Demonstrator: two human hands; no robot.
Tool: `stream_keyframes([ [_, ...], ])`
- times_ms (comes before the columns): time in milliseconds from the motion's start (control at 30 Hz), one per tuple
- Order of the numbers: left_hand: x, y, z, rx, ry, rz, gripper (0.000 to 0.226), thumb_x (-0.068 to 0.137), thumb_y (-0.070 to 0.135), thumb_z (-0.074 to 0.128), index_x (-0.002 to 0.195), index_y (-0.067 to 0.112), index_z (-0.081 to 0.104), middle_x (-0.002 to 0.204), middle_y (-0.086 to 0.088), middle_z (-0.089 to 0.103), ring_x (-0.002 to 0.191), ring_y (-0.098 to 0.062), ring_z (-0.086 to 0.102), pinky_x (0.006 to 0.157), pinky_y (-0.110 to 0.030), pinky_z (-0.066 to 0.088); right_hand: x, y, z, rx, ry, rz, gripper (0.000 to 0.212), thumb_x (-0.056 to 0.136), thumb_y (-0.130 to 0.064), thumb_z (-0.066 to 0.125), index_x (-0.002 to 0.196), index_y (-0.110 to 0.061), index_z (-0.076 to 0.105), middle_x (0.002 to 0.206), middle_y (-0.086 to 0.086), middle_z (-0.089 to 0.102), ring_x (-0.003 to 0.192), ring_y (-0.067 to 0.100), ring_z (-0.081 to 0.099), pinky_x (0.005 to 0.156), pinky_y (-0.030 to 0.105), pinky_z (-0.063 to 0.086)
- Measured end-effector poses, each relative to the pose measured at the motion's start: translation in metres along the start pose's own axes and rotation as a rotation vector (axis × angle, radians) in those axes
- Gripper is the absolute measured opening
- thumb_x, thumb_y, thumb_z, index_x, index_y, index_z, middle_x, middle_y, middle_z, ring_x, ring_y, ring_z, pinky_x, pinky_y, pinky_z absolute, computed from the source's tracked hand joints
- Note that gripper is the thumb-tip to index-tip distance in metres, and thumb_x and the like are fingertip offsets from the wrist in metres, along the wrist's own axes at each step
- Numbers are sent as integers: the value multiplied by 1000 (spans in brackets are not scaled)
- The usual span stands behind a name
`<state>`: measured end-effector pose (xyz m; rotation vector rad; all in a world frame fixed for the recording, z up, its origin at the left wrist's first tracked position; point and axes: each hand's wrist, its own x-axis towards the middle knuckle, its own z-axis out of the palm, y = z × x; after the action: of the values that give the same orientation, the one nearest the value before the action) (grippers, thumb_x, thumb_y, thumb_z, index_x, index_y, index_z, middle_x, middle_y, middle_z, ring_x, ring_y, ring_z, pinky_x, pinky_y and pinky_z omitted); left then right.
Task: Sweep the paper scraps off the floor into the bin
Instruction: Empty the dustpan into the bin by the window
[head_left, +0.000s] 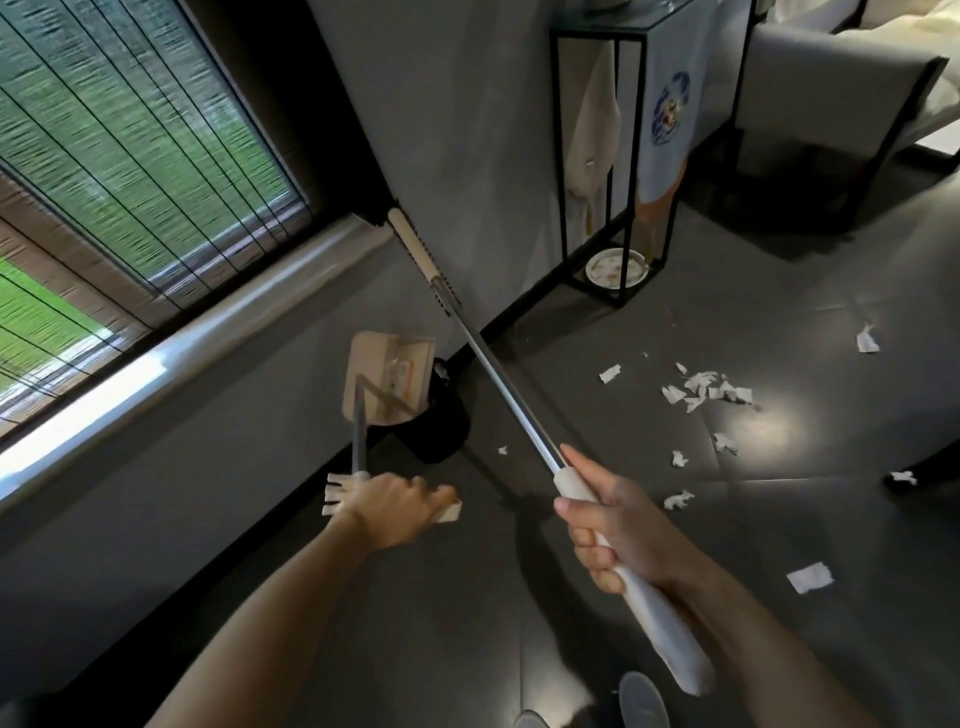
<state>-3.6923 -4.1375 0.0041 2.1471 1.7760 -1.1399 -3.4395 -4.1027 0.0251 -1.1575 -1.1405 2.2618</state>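
Left hand (395, 506) clenched round dustpan (387, 379) handle, pan over bin (441, 431), likely emptying; right hand (618, 530) grasps broom (498, 384), lifted clear; paper scraps (706, 389) lie unswept

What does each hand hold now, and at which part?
The left hand grips the dustpan by the white top of its handle. The right hand grips the broom by the white grip on its pole.

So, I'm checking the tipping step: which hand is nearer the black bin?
Left. The left hand, gripping the dustpan handle, is just in front of the bin; the right hand, gripping the broom handle, is farther off to its right.
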Motion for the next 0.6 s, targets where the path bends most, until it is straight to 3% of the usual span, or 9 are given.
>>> stream_keyframes([
  [200,-6,-35,-31,-69,238,-157,36,100,33,32,134,21,29,128,-9,51,102,-29,61,79,-39,48,0,-7,1,-27,-1,-13,66,94,-4,49,148,-35,25,55,0,37,36,6,33,30,18,31],
  [333,-27,-67,-67,-176,364,-310,36,99,35,33,130,18,32,132,-12,50,105,-34,58,80,-42,48,0,-14,2,-2,-3,-27,66,94,-4,50,148,-33,26,54,-1,41,35,6,34,30,17,32],
  [467,-59,-89,-104,-261,574,-413,35,98,41,33,117,12,37,104,-14,63,74,-32,60,60,-34,45,-3,-30,3,30,-9,-57,67,94,-2,49,149,-32,25,52,0,40,33,5,35,29,16,32],
  [533,-79,-97,-129,-362,723,-476,32,97,39,36,108,10,40,79,-8,58,61,-26,51,51,-29,38,-4,-40,4,37,4,-67,67,95,-1,49,148,-33,25,51,1,38,31,5,33,28,15,30],
  [600,-98,-102,-154,-430,889,-488,36,97,42,38,113,10,44,68,-5,51,61,-29,53,51,-31,38,-7,-50,4,51,9,-85,67,95,0,49,148,-33,25,52,1,37,31,5,32,28,15,29],
])
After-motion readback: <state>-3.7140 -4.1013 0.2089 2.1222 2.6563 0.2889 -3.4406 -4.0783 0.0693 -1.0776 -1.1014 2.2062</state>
